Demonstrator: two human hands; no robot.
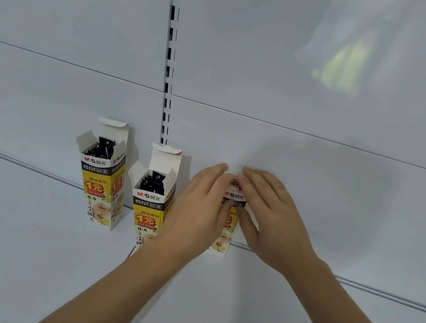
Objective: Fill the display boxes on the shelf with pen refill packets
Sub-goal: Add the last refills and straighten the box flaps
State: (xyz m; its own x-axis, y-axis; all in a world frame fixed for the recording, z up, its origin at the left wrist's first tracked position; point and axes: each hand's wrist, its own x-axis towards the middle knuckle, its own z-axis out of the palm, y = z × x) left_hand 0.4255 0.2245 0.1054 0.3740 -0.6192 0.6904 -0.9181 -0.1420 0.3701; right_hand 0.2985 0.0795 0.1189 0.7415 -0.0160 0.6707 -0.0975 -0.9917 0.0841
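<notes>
**Both hands on the third box**

A white shelf (26,258) runs along a white back panel (303,64) with a slotted upright (167,71). I see three display boxes standing near the back. The left box (100,186) and the middle box (149,201) stand with flaps up and black refill packets (103,146) showing in their open tops. My left hand (195,214) and right hand (266,219) close around the top of the right box (228,219) from either side, fingers curled against it; most of it is hidden. I cannot tell whether it holds packets.
</notes>
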